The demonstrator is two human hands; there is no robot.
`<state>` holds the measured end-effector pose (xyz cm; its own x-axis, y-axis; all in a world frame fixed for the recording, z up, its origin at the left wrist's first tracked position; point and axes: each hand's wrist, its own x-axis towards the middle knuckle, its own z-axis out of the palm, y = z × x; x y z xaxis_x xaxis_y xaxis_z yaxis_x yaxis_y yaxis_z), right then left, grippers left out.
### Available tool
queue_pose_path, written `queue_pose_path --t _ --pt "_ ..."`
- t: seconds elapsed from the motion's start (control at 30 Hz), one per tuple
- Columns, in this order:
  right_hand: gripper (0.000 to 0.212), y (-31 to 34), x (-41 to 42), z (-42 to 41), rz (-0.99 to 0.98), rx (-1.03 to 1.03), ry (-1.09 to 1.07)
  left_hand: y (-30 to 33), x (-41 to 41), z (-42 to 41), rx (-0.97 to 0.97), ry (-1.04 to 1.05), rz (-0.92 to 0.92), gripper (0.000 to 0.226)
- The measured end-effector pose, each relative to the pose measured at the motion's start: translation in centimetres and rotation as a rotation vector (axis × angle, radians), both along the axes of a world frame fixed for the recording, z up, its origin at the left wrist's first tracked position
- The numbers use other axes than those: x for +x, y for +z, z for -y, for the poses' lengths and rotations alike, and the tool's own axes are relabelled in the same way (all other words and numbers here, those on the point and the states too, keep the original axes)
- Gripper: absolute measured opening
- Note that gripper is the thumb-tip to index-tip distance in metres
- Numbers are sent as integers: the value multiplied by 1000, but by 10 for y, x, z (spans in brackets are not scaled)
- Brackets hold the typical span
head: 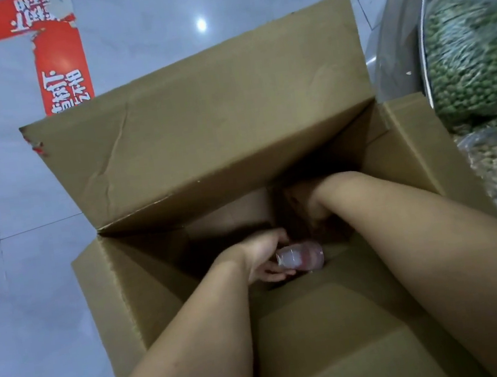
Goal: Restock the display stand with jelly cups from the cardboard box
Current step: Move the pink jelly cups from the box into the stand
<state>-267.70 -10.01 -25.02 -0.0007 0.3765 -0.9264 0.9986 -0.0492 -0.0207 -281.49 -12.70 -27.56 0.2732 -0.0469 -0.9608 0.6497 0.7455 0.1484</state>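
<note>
A view from above looks down into an open cardboard box (203,137) standing on a pale tiled floor (17,279). At far left, torn red and orange cardboard (63,70) with white lettering lies flat on the tiles, well apart from the task.

The box fills the middle of the view, its far flap standing up and leaning over the opening. Both bare forearms reach down into it. The left hand (260,257) sits low inside the box, its fingers curled round a jelly cup (301,258), a clear plastic cup with pale and pinkish contents. The cup lies on its side, its long axis running left to right, with the near end in the palm and the far end pointing toward the right arm. It lies deep in the box, close to the floor of it, and whether it rests there or is lifted clear cannot be told.

Just right of the cup, the right hand (309,206) goes deeper into the dark far corner (the fingers are lost in shadow), so whether it is spread or gripping anything cannot be told. No other cups can be made out in the box.

At far right, beside the box, clear plastic bags of green beans (475,60) sit in a metal basin (423,29). The display stand is not in view, so the held cup would probably need lifting straight up past the leaning flap.
</note>
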Motion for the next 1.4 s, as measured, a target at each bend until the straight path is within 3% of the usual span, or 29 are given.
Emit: queue_pose_path --t 0.1,0.2,0.27,0.4,0.57,0.63,0.77,0.97,1.17,1.33,1.4 --pt "66 13 -1 -1 -67 77 -123 3 3 9 186 -176 -12 20" --pt "45 45 -2 10 -165 248 -396 31 -8 14 222 143 -78 14" --pt "48 82 -8 27 -278 379 -662 71 -19 19 197 435 -120 14" --pt "49 195 -29 70 -533 571 -1126 186 -45 31 172 702 62 17" --pt "45 389 -48 101 -779 716 -1463 383 -66 33 362 755 378 46" --pt "54 470 -51 109 -841 796 -1466 459 -67 29 504 699 437 58" --pt "71 613 -47 125 -973 962 -1353 601 -55 18 773 543 578 55" --pt "71 747 -7 181 -897 1301 -1206 753 16 35 1028 210 878 55" --pt "69 822 49 279 -624 1578 -1173 819 97 100 1071 -49 1115 42" --pt "68 832 79 360 -382 1718 -1381 838 152 161 1001 -229 1251 45" --pt "70 831 88 386 -304 1737 -1436 842 169 180 859 -346 1299 54"
